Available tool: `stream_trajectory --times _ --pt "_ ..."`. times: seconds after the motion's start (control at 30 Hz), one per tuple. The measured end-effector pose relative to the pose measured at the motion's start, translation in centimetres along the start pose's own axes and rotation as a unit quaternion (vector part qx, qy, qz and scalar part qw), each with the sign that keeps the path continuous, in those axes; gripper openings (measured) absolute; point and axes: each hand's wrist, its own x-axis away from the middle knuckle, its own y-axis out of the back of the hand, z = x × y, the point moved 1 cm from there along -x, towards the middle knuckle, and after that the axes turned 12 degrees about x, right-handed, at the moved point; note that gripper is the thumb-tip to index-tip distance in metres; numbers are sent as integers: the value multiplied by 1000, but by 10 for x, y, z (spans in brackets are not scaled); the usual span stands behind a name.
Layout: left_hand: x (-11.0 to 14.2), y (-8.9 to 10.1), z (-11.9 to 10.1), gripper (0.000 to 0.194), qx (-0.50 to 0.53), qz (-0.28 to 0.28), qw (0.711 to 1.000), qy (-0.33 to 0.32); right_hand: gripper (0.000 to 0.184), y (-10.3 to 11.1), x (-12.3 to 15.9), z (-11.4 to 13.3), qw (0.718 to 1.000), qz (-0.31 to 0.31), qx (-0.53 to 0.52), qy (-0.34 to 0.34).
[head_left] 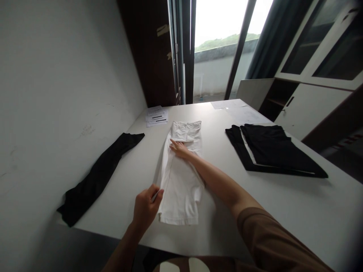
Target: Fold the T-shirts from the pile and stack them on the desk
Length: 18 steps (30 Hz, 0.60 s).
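White pants [181, 181], folded lengthwise, lie on the table in front of me with the waistband at the far end and the hem near me. My left hand [146, 206] is closed in a pinch on their left edge, just above the hem. Higher up, my right hand [180, 149] rests on the fabric below the waistband, its fingers spread and nothing gripped. Some wrinkles run across the cloth around the right fingers. The right forearm crosses over the right edge of the pants.
A long black garment [100, 177] lies on the left by the wall. Folded black garments [272, 147], with a white strip showing between layers, lie on the right. Papers [157, 116] sit at the far left of the white table [224, 204], and sheets [241, 111] at the far right.
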Motion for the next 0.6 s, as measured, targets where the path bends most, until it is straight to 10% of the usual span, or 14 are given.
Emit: stream_trajectory --times 0.6 --pt "1 -25 3 14 -67 226 969 -67 60 30 -45 -63 982 -158 -37 -96"
